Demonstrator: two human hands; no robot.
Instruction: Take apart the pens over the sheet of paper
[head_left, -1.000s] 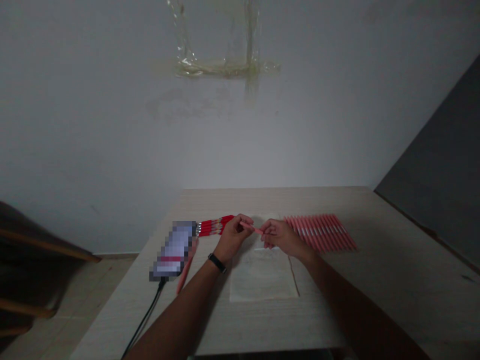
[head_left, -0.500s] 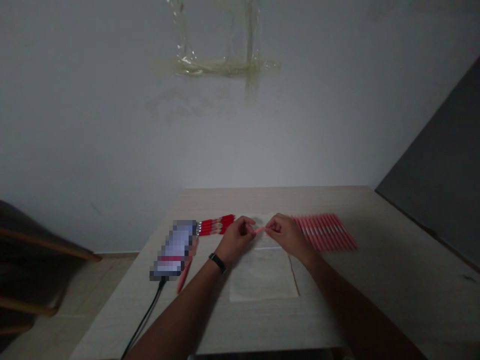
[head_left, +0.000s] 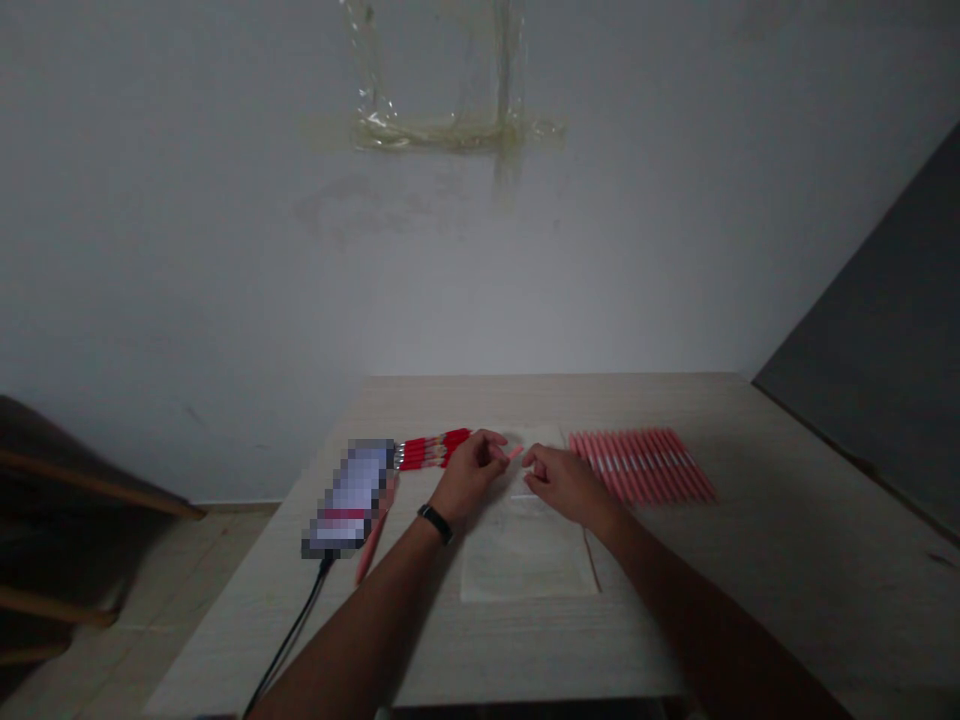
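My left hand (head_left: 476,470), wearing a black wristband, pinches a small slim pink piece (head_left: 515,452) that looks like part of a pen. My right hand (head_left: 562,482) is just to its right, apart from the pink piece. Its fingers are curled, thumb near forefinger; whether anything tiny is between them I cannot make out. Both hands are over a pale, flat sheet or bag (head_left: 525,560) on the table. A thin white strip (head_left: 523,497) shows on it below my right fingertips.
Several pink pens (head_left: 645,465) lie in a row on the right. Several red pens (head_left: 431,452) lie at the left, beside a blurred phone (head_left: 352,495) with a black cable (head_left: 300,610). One pink stick (head_left: 369,550) lies by the phone. A wall (head_left: 525,300) stands behind the table (head_left: 780,560).
My right hand has come away from the pink piece and moved slightly down and left. My left hand keeps the piece and has hardly moved.
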